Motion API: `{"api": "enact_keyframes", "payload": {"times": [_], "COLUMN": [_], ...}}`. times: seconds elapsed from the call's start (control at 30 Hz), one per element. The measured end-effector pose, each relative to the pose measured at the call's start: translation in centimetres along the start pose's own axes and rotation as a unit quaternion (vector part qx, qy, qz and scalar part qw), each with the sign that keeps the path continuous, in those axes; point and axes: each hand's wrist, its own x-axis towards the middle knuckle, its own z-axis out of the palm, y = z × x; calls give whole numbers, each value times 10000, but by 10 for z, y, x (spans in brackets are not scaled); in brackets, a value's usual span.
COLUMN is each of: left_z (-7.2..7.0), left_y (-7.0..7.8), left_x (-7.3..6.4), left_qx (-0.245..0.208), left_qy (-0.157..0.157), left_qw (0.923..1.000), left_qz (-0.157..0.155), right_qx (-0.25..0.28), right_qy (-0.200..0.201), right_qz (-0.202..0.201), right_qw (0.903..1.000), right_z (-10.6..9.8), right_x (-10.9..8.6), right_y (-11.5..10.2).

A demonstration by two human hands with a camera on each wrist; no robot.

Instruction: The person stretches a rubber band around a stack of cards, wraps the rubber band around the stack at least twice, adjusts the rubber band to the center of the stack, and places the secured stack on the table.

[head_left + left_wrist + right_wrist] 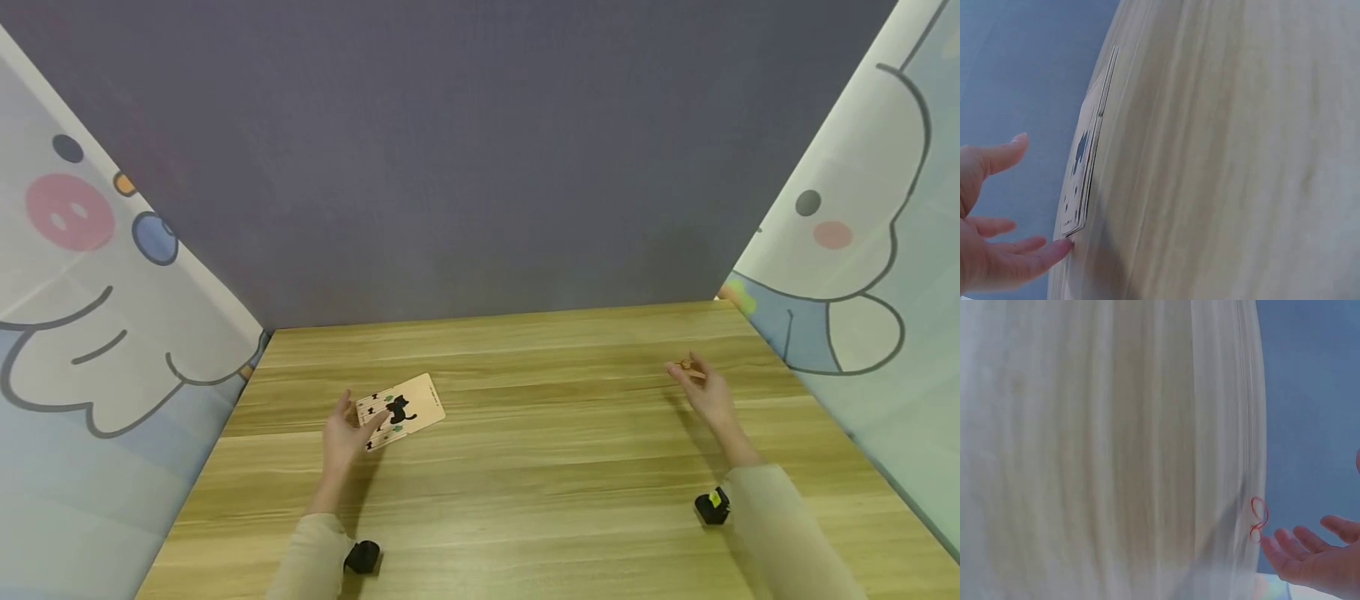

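Note:
A small cream notebook (423,404) with a black cat on its cover lies at an angle on the left part of the table. My left hand (341,437) is at its near left corner, thumb and fingers spread apart; in the left wrist view a fingertip is right at the end of the notebook (1082,162), whose layered edge faces the camera. Over on the right, my right hand (708,402) is beside a thin red rubber band (686,364). The right wrist view has the band (1260,515) twisted into loops near the extended fingertips, the thumb held apart.
The wood-grain table (540,475) ends at a grey panel (487,167) along the back. Cartoon-printed sheets flank it on the left (135,333) and right (847,250). Black wrist devices sit by the left cuff (363,557) and right cuff (711,507).

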Motion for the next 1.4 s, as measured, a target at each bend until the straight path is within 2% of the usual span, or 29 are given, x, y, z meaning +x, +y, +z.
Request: {"api": "enact_keyframes", "payload": {"times": [0.1,0.33,0.5,0.6,0.73,0.93,1.0,1.27,1.4], "left_z": [-3,-5,-4,-1,6,12,14,20,22], "left_y": [0,3,5,2,-5,-12,-12,-8,-4], "left_x": [1,0,-4,-3,-2,-2,-2,1,1], "left_qx": [-131,41,-286,-275,-84,123,197,195,182], "left_qy": [-150,-286,-352,-214,142,531,571,467,462], "left_qw": [9994,9966,9930,9931,9951,9948,9940,9904,9898], "left_qz": [-279,-776,-1095,-1117,-978,-863,-907,-1283,-1331], "right_qx": [25,268,452,526,620,1136,1298,1228,1268], "right_qy": [49,196,316,382,422,297,297,259,312], "right_qz": [266,906,1179,1318,1486,1707,1764,1980,2006], "right_qw": [9996,9953,9915,9891,9860,9783,9753,9721,9709], "right_z": [-3,-7,-7,-8,-9,-10,-10,-12,-13], "right_x": [2,9,15,20,25,31,34,43,44], "right_y": [2,10,19,23,26,30,33,43,46]}}
